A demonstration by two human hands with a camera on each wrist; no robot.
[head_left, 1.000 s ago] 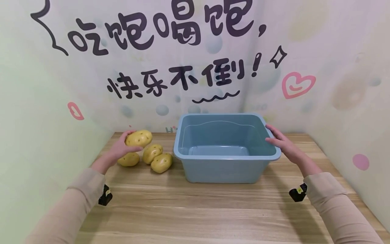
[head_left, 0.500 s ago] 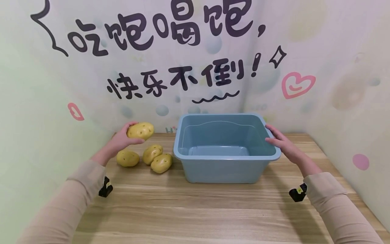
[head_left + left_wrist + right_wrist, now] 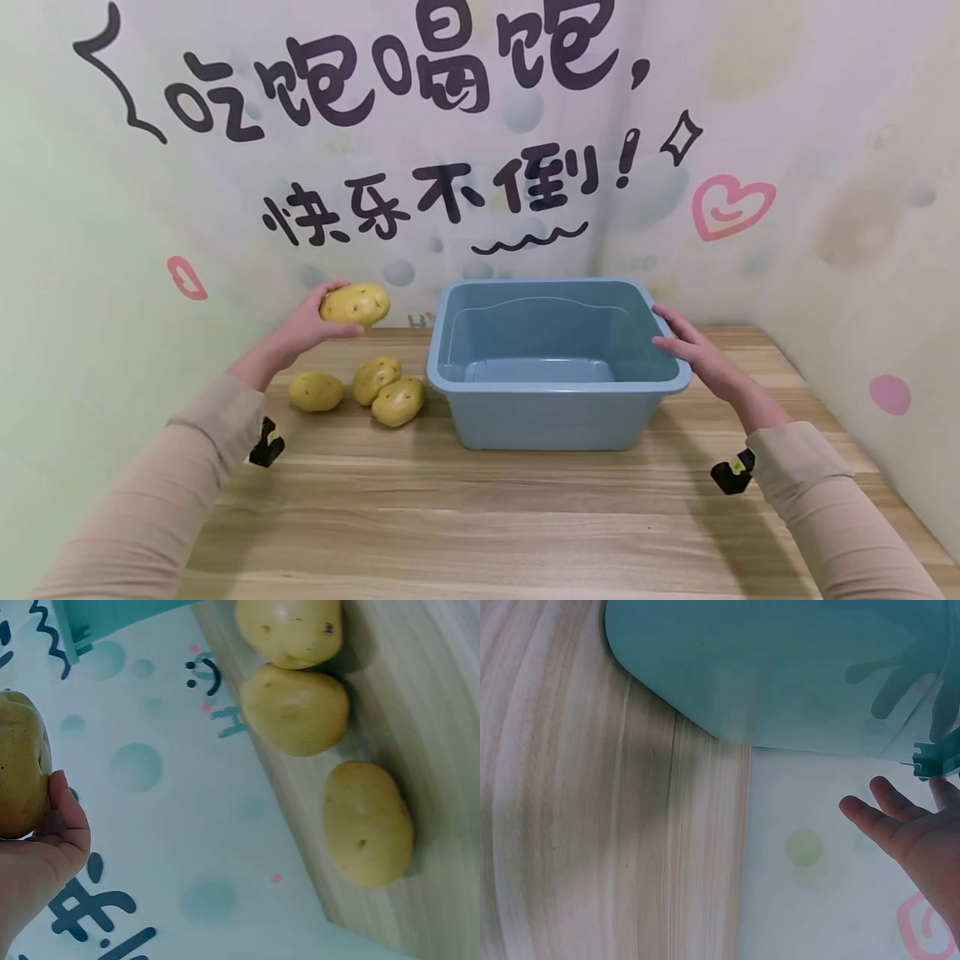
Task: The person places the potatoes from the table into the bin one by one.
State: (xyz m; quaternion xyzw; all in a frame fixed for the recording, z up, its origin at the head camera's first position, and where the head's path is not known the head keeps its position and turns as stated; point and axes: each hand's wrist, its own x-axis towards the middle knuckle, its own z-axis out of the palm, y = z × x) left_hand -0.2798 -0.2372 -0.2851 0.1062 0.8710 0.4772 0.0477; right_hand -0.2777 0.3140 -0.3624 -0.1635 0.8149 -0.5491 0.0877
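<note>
My left hand (image 3: 303, 323) grips a yellow potato (image 3: 356, 304), raised above the table at the back left. In the left wrist view this potato (image 3: 21, 765) is cut off by the frame's edge, with fingers wrapped at its side. Three more potatoes lie on the table below: one alone (image 3: 317, 391) and a touching pair, the rear potato (image 3: 377, 380) and the front potato (image 3: 398, 402). My right hand (image 3: 705, 358) holds the right rim of a blue plastic tub (image 3: 555, 421), thumb over the rim. Its other fingers (image 3: 870, 819) spread along the outside in the right wrist view.
The tub stands upright at the back middle of a wood-grain table (image 3: 480, 525), its inside bare. A printed cloth (image 3: 360, 150) with dark lettering and a pink heart (image 3: 732, 207) hangs behind. Black wrist cameras sit under both sleeves.
My left hand has lifted the potato higher and moved slightly right, away from the potato lying alone. My right hand and the tub have stayed in place.
</note>
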